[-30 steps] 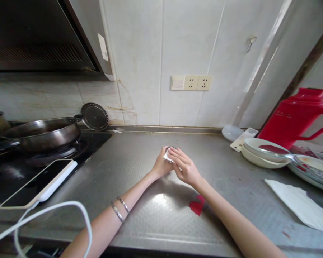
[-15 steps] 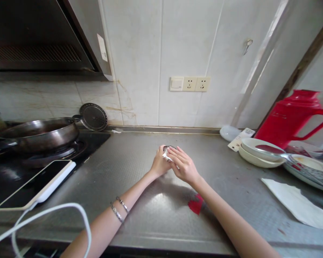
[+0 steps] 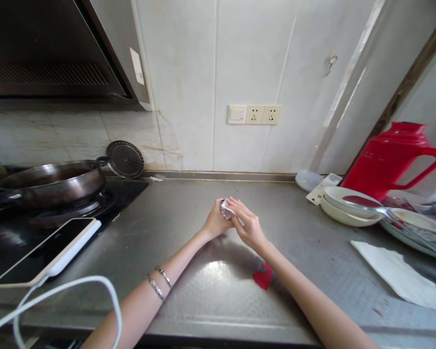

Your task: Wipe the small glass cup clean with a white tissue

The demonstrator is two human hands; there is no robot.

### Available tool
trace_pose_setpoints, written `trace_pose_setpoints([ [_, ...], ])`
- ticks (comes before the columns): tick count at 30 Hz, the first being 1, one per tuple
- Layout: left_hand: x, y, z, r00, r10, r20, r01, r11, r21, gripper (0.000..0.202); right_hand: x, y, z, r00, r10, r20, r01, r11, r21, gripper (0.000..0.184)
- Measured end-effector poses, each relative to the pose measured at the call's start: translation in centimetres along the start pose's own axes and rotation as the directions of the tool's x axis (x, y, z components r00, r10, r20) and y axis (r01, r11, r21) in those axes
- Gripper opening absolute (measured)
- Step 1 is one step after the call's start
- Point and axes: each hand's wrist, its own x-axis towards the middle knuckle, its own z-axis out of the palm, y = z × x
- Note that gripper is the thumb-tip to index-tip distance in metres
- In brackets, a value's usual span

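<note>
Above the middle of the steel counter, my left hand point(image 3: 214, 222) is wrapped round a small round silvery or clear object point(image 3: 224, 213); its exact kind is hard to make out. My right hand point(image 3: 248, 224) presses a white paper tissue point(image 3: 230, 208) against the top of that object, its fingers bent over it. Most of the object's sides are hidden behind my fingers. A small red scrap point(image 3: 263, 277) lies on the counter, close to my right forearm.
To the left, a steel pan point(image 3: 54, 182) sits on the black stove, with a phone point(image 3: 47, 252) and its white cable in front. On the right stand a red thermos jug point(image 3: 388, 160), stacked bowls point(image 3: 349, 215), a patterned dish and a folded white paper point(image 3: 399, 276).
My right hand has shifted slightly over the round object, and more of its silvery top shows beside the tissue. My left hand keeps its hold; the view moved a little.
</note>
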Motion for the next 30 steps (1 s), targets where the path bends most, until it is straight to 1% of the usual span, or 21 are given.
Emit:
trace_pose_setpoints([
  [1,-0.1,0.1,0.1,0.999,-0.037,0.020,0.037,0.999,-0.018,0.070,0.0,0.3,0.0,0.995,0.083,-0.051,-0.081,0.996,0.046,0.036],
  [2,-0.3,0.3,0.2,0.997,-0.073,0.039,0.074,0.997,-0.032,0.070,0.0,0.6,0.1,0.981,0.170,-0.095,-0.161,0.982,0.094,0.033],
  [4,-0.6,0.4,0.4,0.991,-0.117,0.067,0.121,0.991,-0.049,0.070,-0.3,1.1,0.0,0.936,0.320,-0.148,-0.293,0.939,0.179,0.029],
  [6,-0.8,0.6,0.5,0.989,-0.124,0.080,0.129,0.990,-0.063,0.069,-0.6,1.3,0.0,0.906,0.391,-0.164,-0.351,0.909,0.225,0.028],
  [7,-0.9,0.7,0.6,0.988,-0.125,0.091,0.132,0.989,-0.072,0.067,-0.7,1.2,-0.1,0.904,0.393,-0.167,-0.353,0.908,0.227,0.029],
  [8,-0.9,0.7,0.6,0.988,-0.121,0.100,0.130,0.988,-0.083,0.066,-0.8,1.1,-0.1,0.910,0.377,-0.171,-0.339,0.916,0.217,0.029],
  [10,-0.9,0.8,0.5,0.990,-0.101,0.099,0.112,0.988,-0.109,0.063,-1.0,0.6,-0.2,0.937,0.302,-0.174,-0.271,0.946,0.181,0.031],
  [12,-0.7,0.8,0.4,0.992,-0.097,0.082,0.106,0.986,-0.125,0.061,-0.9,0.2,-0.3,0.969,0.200,-0.146,-0.178,0.972,0.153,0.033],
  [14,-0.5,0.8,0.3,0.990,-0.118,0.075,0.127,0.983,-0.133,0.061,-0.8,-0.1,-0.4,0.985,0.127,-0.115,-0.109,0.983,0.148,0.034],
  [16,-0.4,0.8,0.1,0.987,-0.134,0.087,0.145,0.979,-0.142,0.063,-0.6,0.0,-0.4,0.984,0.138,-0.115,-0.119,0.981,0.153,0.034],
  [19,-0.4,1.0,0.0,0.987,-0.122,0.101,0.135,0.981,-0.139,0.060,-0.4,0.4,-0.6,0.955,0.242,-0.170,-0.214,0.962,0.168,0.032],
  [20,-0.5,1.1,-0.1,0.987,-0.120,0.107,0.133,0.983,-0.127,0.059,-0.4,0.5,-0.7,0.949,0.259,-0.181,-0.230,0.959,0.167,0.031],
  [22,-0.5,1.2,-0.1,0.986,-0.115,0.117,0.126,0.987,-0.099,0.058,-0.5,0.4,-1.0,0.957,0.229,-0.179,-0.205,0.968,0.144,0.032],
  [24,-0.4,1.1,-0.3,0.985,-0.108,0.132,0.117,0.991,-0.061,0.055,-0.6,0.0,-1.2,0.984,0.123,-0.130,-0.111,0.989,0.096,0.035],
  [26,-0.2,0.9,-0.5,0.987,-0.102,0.126,0.104,0.995,-0.007,0.049,-0.7,-0.5,-1.2,0.999,-0.028,-0.046,0.030,0.999,0.042,0.037],
  [28,0.0,0.6,-0.8,0.995,-0.053,0.089,0.049,0.998,0.048,0.041,-0.6,-1.0,-1.0,0.984,-0.169,0.053,0.169,0.986,0.000,0.038],
  [30,0.1,0.5,-0.9,0.999,0.008,0.045,-0.012,0.997,0.081,0.036,-0.4,-1.1,-1.0,0.962,-0.249,0.117,0.254,0.967,-0.035,0.039],
])
